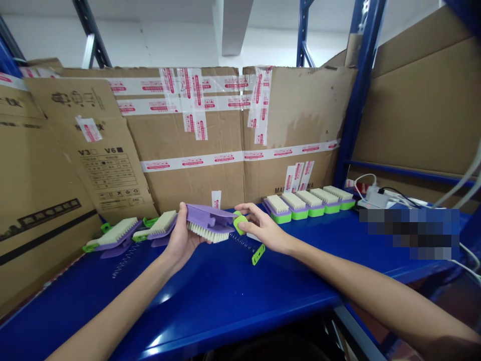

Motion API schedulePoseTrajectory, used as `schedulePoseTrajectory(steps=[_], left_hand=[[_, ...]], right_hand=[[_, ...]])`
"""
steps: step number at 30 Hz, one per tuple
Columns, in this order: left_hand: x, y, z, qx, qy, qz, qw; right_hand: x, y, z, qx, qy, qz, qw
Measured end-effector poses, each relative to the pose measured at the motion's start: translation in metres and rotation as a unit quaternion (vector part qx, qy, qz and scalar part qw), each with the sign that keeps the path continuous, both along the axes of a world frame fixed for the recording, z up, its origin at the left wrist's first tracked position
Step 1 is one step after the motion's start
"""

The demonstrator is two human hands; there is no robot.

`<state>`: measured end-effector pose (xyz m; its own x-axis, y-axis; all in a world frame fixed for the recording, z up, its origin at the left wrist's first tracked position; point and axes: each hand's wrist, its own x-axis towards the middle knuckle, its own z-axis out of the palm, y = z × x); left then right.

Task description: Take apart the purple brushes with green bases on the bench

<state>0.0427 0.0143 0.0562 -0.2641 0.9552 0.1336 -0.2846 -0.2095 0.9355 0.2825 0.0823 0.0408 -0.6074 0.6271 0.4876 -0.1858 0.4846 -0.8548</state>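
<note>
A purple brush with pale bristles facing down is gripped at its left end by my left hand, above the blue table. My right hand pinches a bright green piece at the brush's right end. Whether the green piece touches the purple body cannot be made out. Below my right hand a green slotted piece lies on the table, beside a thin coiled spring.
Two purple and green brushes rest at the left, with another spring before them. Several brushes stand bristles up at the back right. Cardboard walls the blue table; a white adapter with cables sits right.
</note>
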Motion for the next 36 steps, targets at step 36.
schedulePoseTrajectory(steps=[36], left_hand=[[-0.0004, -0.0018, -0.0055, 0.096, 0.134, 0.038, 0.986]], right_hand=[[0.0025, 0.0087, 0.0029, -0.007, -0.01, -0.038, 0.999]])
